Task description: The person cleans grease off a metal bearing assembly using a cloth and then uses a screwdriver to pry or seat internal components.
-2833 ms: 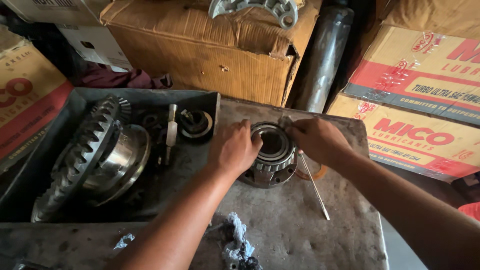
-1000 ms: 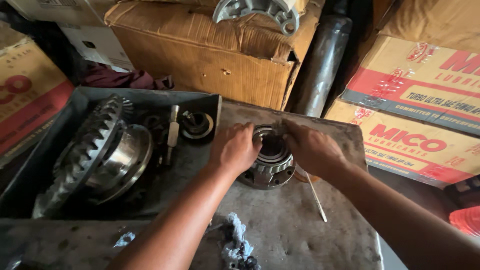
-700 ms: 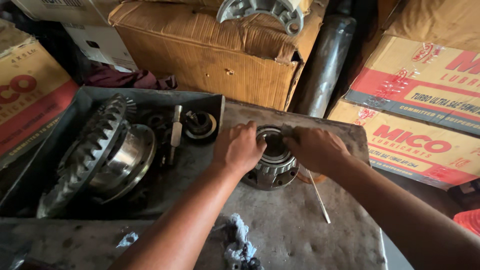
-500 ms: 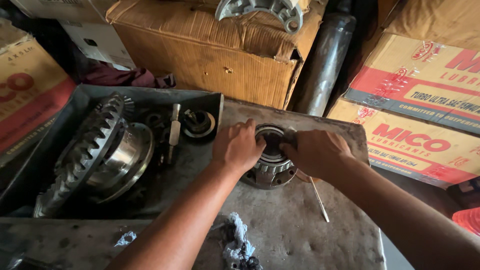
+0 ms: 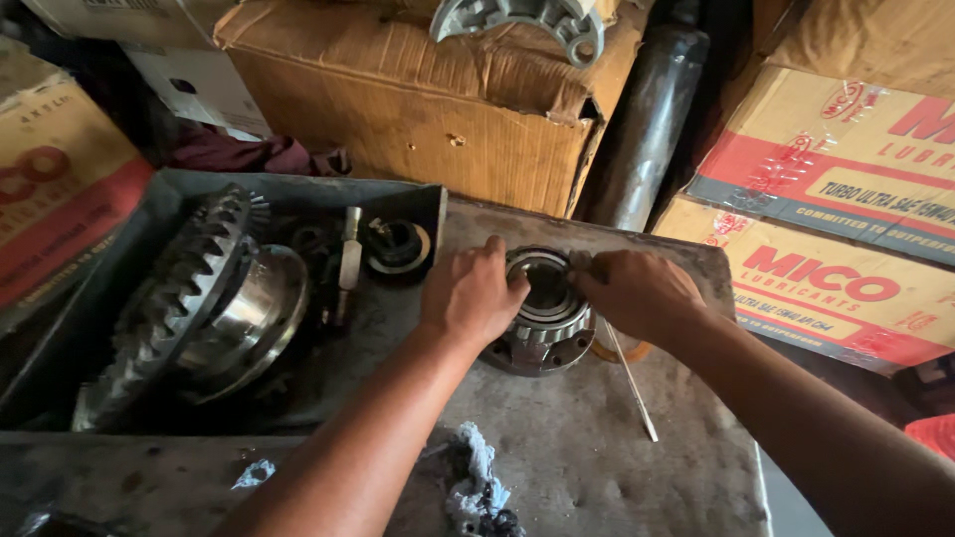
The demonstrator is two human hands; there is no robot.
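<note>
The hands, left point(image 5: 473, 295) and right point(image 5: 637, 291), cover the bearing hub's point(image 5: 545, 318) flanks; at twelve o'clock the grey casting point(image 5: 517, 18) is cropped.

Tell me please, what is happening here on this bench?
A person works with both bare hands on a round metal bearing housing that sits on a worn metal table. The left hand grips its left side; the right hand rests on its top right edge. A thin rod lies beside it. To the left, a tray holds a large ring gear.
</note>
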